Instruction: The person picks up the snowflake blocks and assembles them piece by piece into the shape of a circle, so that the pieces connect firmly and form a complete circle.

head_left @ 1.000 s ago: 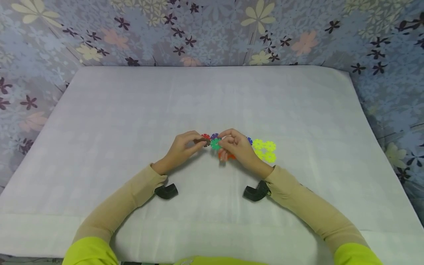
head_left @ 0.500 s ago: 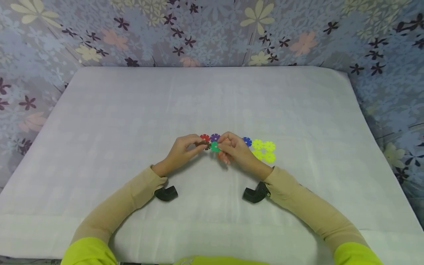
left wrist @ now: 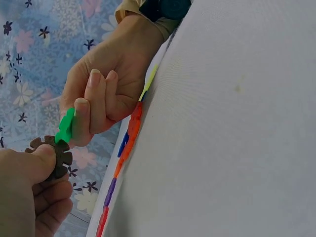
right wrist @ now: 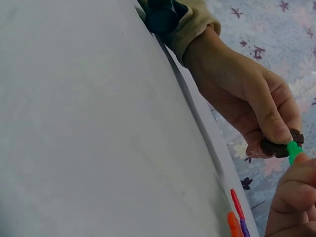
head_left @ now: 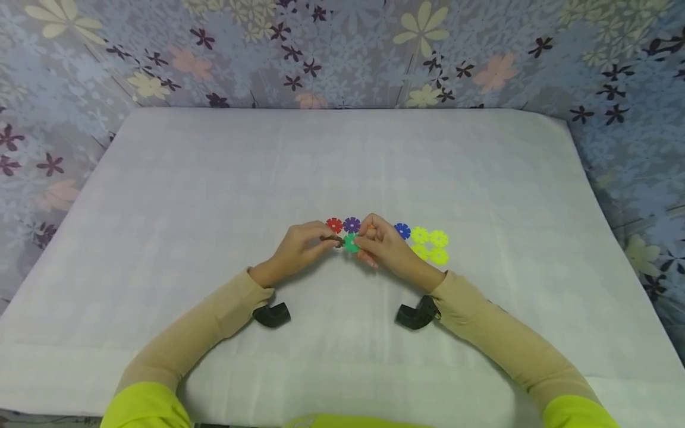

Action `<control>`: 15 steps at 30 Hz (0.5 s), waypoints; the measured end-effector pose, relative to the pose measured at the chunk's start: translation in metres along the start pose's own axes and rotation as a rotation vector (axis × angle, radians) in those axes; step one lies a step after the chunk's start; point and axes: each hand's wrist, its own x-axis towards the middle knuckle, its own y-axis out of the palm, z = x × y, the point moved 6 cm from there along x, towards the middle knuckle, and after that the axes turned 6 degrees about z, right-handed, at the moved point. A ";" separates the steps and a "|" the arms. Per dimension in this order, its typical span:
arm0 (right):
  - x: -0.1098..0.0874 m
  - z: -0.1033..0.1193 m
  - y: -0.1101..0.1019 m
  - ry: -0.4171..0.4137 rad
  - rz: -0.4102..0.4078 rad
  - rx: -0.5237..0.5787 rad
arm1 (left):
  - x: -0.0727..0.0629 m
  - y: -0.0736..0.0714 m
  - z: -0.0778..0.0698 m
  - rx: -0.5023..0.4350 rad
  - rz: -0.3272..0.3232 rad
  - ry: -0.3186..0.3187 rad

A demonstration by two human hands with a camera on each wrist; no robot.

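Note:
My left hand (head_left: 299, 244) pinches a brown flower-shaped plastic disc (left wrist: 63, 157) between thumb and fingers. A green disc of the same notched kind (head_left: 350, 242) is pinched by my right hand (head_left: 393, 246). In both wrist views the two discs meet at their edges, set at an angle to each other; how deep the notches sit together cannot be told. Both hands are held over the table, just on the near side of a red disc (head_left: 334, 224) and a purple disc (head_left: 351, 224). Orange discs (left wrist: 129, 143) are mostly hidden behind my right hand in the head view.
A blue disc (head_left: 402, 230) and several yellow discs (head_left: 439, 239) lie right of my right hand. A white cloth covers the table (head_left: 214, 178). Flower-patterned fabric (head_left: 342, 53) borders its far side. Dark curved devices (head_left: 272, 315) hang at both wrists.
Both hands have drawn slightly toward my body with the brown and green discs. The green disc now overlaps the purple one less, and the blue disc shows more fully. Both grips are kept.

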 end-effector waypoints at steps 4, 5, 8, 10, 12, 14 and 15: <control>-0.001 0.000 0.000 -0.009 -0.006 -0.037 | -0.002 0.002 -0.002 0.031 0.001 0.016; -0.001 0.001 0.001 -0.016 -0.011 -0.041 | -0.002 0.002 -0.002 0.035 0.001 0.020; -0.002 0.003 0.001 -0.033 -0.021 -0.046 | -0.001 0.003 -0.003 0.032 -0.004 0.023; -0.002 0.003 0.001 -0.031 -0.017 -0.040 | -0.001 0.003 -0.003 0.028 -0.004 0.013; -0.002 0.002 0.001 -0.019 -0.001 -0.042 | -0.001 0.004 -0.002 0.028 -0.006 0.002; -0.002 0.001 0.001 0.003 0.020 -0.055 | -0.001 0.004 -0.002 0.027 -0.011 -0.011; -0.002 0.000 0.001 0.018 0.030 -0.060 | -0.001 0.004 -0.002 0.027 -0.013 -0.015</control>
